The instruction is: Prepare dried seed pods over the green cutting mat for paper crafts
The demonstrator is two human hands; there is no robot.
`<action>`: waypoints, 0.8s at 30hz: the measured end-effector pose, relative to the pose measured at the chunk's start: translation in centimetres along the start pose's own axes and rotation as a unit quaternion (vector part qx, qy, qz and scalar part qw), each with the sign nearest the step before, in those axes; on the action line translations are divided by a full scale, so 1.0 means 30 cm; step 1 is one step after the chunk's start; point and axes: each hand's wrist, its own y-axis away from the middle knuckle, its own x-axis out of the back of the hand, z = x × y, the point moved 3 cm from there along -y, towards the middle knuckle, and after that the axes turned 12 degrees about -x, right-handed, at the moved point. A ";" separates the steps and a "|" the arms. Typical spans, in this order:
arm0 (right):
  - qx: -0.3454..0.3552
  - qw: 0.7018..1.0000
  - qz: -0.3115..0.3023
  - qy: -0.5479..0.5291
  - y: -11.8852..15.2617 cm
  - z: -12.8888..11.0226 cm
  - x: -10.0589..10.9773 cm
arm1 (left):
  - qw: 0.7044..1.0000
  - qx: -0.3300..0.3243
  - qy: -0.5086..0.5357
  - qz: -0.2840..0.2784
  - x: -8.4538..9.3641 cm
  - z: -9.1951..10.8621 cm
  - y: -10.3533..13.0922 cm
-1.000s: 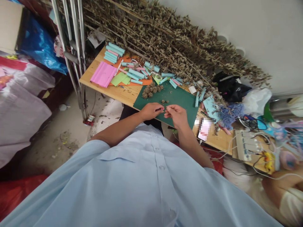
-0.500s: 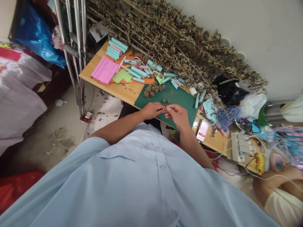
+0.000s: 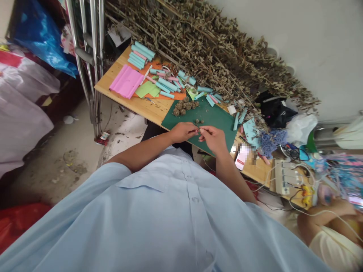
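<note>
My left hand (image 3: 183, 132) and my right hand (image 3: 212, 139) meet fingertip to fingertip over the front edge of a dark green mat (image 3: 217, 122). Both are closed in a pinch. A small reddish spot shows at the left fingertips, but what the fingers hold is too small to make out. Just beyond them, a few small brown balls (image 3: 197, 121) lie on the mat. Farther back is a heap of larger brown, crumbly balls (image 3: 184, 106), apparently of dried plant matter.
Blue and pink rolled tubes (image 3: 167, 84) and a pink sheet (image 3: 126, 81) lie on the wooden table (image 3: 113, 94). Dried leafy stalks (image 3: 198, 41) cover its back. A phone (image 3: 242, 158) and power strip (image 3: 281, 176) are rightward, near another person's arm (image 3: 326, 215). Metal crutches (image 3: 95, 68) stand left.
The camera view has shifted slightly. My hands stay together in nearly the same place, with only a slight change at the fingertips.
</note>
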 end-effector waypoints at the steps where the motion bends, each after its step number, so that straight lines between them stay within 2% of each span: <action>1: 0.001 1.000 0.004 0.011 0.002 -0.004 0.000 | 1.000 -0.002 0.000 0.000 0.000 0.000 0.000; 7: 0.025 0.998 0.027 0.058 0.012 -0.020 -0.005 | 1.000 -0.012 0.001 -0.001 -0.001 -0.001 0.000; 10: 0.053 0.990 0.043 0.121 0.015 -0.027 -0.001 | 1.000 -0.014 -0.001 -0.004 -0.001 0.002 -0.001; 13: 0.098 0.969 0.073 0.216 0.019 -0.044 0.002 | 1.000 -0.016 -0.001 -0.008 0.001 0.005 -0.003; 16: 0.150 0.935 0.102 0.304 0.027 -0.067 -0.005 | 1.000 -0.019 -0.011 -0.007 0.000 0.006 -0.003; 19: 0.191 0.908 0.117 0.353 0.036 -0.085 -0.016 | 1.000 -0.019 -0.022 -0.003 -0.004 0.001 -0.002; 24: 0.220 0.900 0.085 0.367 0.052 -0.095 -0.013 | 1.000 -0.016 -0.022 0.000 -0.012 -0.008 0.001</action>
